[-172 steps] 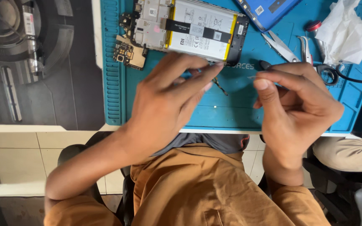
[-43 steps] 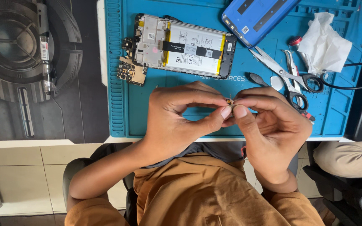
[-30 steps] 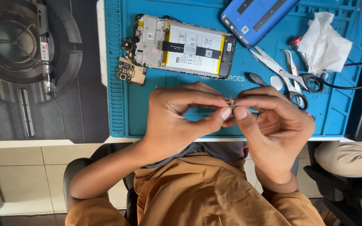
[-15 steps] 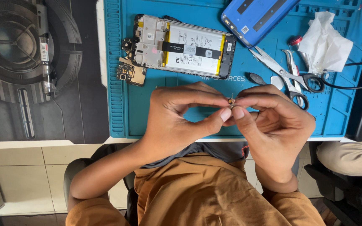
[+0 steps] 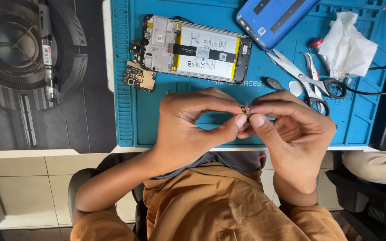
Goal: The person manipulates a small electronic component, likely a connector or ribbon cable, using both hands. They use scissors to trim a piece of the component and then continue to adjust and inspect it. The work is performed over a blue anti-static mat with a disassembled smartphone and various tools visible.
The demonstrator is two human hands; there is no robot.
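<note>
Brown tiny part (image 5: 245,108) pinched between both thumbs and forefingers, left hand (image 5: 193,127) and right hand (image 5: 298,134) equally near, above blue mat (image 5: 166,111); long axis unclear.

White battery label (image 5: 206,56), opened phone (image 5: 157,44)

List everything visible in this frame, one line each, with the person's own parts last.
small part: one, brownish, pinched between both hands' fingertips
opened phone: one, white battery showing, on mat, top centre
circuit board: one, gold, left of phone
back cover: one, blue, top
scissors: one pair, silver, right
tissue: one, white, top right
work mat: one, teal, on desk
left hand: one, pinching part
right hand: one, pinching part
</note>
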